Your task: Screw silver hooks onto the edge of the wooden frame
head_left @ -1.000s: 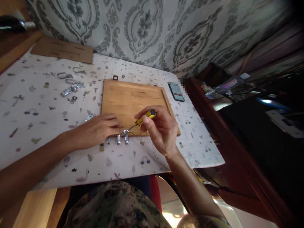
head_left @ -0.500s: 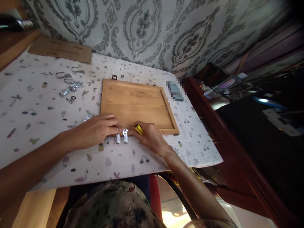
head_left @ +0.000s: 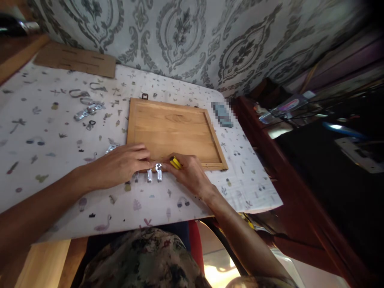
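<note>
A wooden framed board (head_left: pixel 174 130) lies flat on a patterned tablecloth. Small metal hooks (head_left: pixel 152 173) stick out along its near edge. My left hand (head_left: pixel 123 164) rests palm down at the board's near left corner, fingers pressed together against the hooks. My right hand (head_left: pixel 189 174) lies low on the cloth by the near edge, closed round a yellow and black screwdriver (head_left: pixel 175 163), whose tip points at the rightmost hook.
Loose metal brackets and hooks (head_left: pixel 87 108) are scattered at the back left. A flat cardboard piece (head_left: pixel 75 60) lies by the patterned wall. A phone (head_left: pixel 222 114) sits right of the board. The table edge (head_left: pixel 264 160) drops off to dark furniture at right.
My right hand has dropped from a raised grip on the screwdriver to lying low on the cloth beside the hooks. The left hand has stayed put.
</note>
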Available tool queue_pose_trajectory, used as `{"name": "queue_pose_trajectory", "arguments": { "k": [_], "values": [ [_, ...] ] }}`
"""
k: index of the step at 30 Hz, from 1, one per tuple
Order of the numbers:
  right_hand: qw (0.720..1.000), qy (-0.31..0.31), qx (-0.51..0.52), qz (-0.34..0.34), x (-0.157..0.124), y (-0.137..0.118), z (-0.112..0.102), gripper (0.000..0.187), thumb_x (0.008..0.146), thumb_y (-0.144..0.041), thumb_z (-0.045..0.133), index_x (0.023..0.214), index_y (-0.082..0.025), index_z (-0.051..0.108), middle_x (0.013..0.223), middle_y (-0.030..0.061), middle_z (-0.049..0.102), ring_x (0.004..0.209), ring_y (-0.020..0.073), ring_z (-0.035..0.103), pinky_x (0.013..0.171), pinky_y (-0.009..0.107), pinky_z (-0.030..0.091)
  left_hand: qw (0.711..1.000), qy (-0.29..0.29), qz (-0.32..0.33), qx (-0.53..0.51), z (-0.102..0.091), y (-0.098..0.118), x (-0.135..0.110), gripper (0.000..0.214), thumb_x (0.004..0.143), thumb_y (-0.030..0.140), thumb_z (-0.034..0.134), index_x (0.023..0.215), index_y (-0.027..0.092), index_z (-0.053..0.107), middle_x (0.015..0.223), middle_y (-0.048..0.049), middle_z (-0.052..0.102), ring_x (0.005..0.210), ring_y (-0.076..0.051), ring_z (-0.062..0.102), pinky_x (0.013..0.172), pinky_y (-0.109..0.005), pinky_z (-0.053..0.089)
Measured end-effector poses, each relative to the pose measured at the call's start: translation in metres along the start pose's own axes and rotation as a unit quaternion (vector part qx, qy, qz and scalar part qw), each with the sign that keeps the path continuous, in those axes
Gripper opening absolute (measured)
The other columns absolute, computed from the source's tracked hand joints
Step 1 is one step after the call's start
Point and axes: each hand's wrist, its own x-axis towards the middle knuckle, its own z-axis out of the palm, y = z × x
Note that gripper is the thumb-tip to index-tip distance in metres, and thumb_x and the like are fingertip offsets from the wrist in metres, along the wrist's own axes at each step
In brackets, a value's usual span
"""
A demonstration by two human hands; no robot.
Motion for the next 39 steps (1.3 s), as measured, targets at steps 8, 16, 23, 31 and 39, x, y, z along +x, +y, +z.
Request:
{"name": "queue_pose_trajectory", "arguments": {
  "k": [8, 16, 23, 31, 39],
  "values": [
    [0.909, 0.377, 0.152, -0.091, -0.003, -0.028, -0.006, 0.046, 0.098, -0.058, 0.054, 0.07, -0.021, 0.057, 0.061, -0.0024, 0.052, 0.055, 0.0112, 0.049, 0.053, 0.027, 0.039, 0.999, 0.031, 0.0, -0.017, 0.002, 0.001, 0.0, 0.033, 0.102, 0.007, 0.042, 0.113, 0.021, 0.071, 0.1, -0.0055, 0.068, 0.097, -0.02, 0.055, 0.083, -0.03, 0.045],
    [0.895, 0.364, 0.23, -0.114, 0.008, -0.024, 0.021, 0.044, 0.1, -0.055, 0.052, 0.071, -0.023, 0.048, 0.057, -0.0047, 0.046, 0.049, 0.0104, 0.042, 0.049, 0.028, 0.034, 0.999, 0.037, 0.011, -0.019, 0.002, 0.0, 0.001, 0.033, 0.105, 0.011, 0.04, 0.113, 0.02, 0.07, 0.101, -0.0057, 0.068, 0.097, -0.02, 0.057, 0.083, -0.031, 0.047],
    [0.911, 0.336, 0.218, -0.097, 0.008, -0.022, 0.027, 0.044, 0.102, -0.056, 0.047, 0.071, -0.024, 0.044, 0.06, -0.0036, 0.045, 0.053, 0.0117, 0.043, 0.051, 0.031, 0.035, 0.999, 0.04, 0.006, -0.028, 0.0, 0.001, 0.002, 0.028, 0.104, 0.014, 0.045, 0.111, 0.02, 0.071, 0.101, -0.0067, 0.07, 0.096, -0.021, 0.058, 0.081, -0.031, 0.048],
    [0.917, 0.319, 0.216, -0.102, 0.008, -0.02, 0.026, 0.043, 0.1, -0.058, 0.051, 0.072, -0.024, 0.046, 0.062, -0.0032, 0.046, 0.056, 0.0124, 0.045, 0.054, 0.031, 0.037, 0.999, 0.036, 0.003, -0.013, 0.0, 0.001, 0.002, 0.029, 0.104, 0.013, 0.043, 0.112, 0.021, 0.071, 0.1, -0.007, 0.07, 0.095, -0.021, 0.058, 0.081, -0.032, 0.049],
    [0.942, 0.277, 0.177, -0.074, 0.011, -0.03, 0.02, 0.052, 0.101, -0.058, 0.047, 0.063, -0.022, 0.043, 0.057, -0.0037, 0.045, 0.053, 0.0107, 0.044, 0.053, 0.029, 0.034, 0.999, 0.042, 0.0, -0.029, 0.0, 0.0, 0.002, 0.029, 0.102, 0.012, 0.045, 0.111, 0.02, 0.072, 0.1, -0.0071, 0.07, 0.095, -0.021, 0.059, 0.08, -0.031, 0.049]
  ]
}}
